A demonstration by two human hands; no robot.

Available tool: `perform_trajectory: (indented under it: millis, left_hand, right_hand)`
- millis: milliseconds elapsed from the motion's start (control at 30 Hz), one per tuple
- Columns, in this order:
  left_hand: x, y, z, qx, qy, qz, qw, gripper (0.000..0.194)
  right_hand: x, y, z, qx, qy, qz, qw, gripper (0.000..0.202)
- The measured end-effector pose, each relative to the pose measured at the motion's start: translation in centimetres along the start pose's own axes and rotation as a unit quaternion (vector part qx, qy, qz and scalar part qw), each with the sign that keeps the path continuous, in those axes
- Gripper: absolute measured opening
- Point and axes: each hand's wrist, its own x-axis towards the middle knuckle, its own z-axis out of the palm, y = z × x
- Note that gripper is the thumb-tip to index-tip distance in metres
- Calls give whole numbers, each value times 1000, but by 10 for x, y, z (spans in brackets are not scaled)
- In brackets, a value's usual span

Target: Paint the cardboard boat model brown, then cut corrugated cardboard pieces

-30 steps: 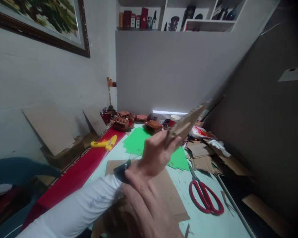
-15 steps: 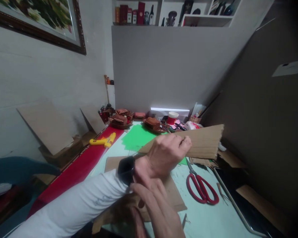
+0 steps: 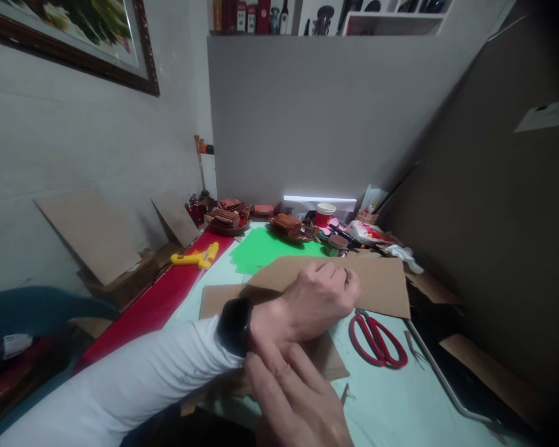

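Note:
My left hand [image 3: 314, 298], with a black watch [image 3: 235, 327] at the wrist and a white sleeve, is closed round the edge of a long cardboard piece [image 3: 382, 282], which extends to its right. Below it, my right hand [image 3: 298, 391] reaches up from the bottom edge, its fingers bent against the left wrist; whether it grips anything is hidden. Under both hands lies another cardboard sheet [image 3: 218, 301]. Red-handled scissors [image 3: 377, 338] rest on the table just right of my left hand, their blades partly under the long piece.
Green paper [image 3: 270, 248] lies behind the hands. A yellow glue gun [image 3: 198, 256] is on the red strip at the left. Farther back are brown baskets [image 3: 286, 228] and a red-white cup [image 3: 325, 215]. A black tray-like panel [image 3: 442, 360] is at the right.
The long cardboard piece has turned and lowered, its flat face now showing and covering part of the scissor blades. Both hands stay close together. The camera view has tilted slightly down.

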Motion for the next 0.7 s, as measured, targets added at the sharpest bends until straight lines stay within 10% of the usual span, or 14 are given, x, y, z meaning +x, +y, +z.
perform_trajectory:
  millis: [433,700]
  left_hand:
    - [-3,9,0,-11,-65,20,998,31]
    - [-10,13,15,-22,-92,27,995,29]
  right_hand:
    - [-24,-12,21,43,104,106,988,42]
    - [-22,-14,8,214,29,211,953,34]
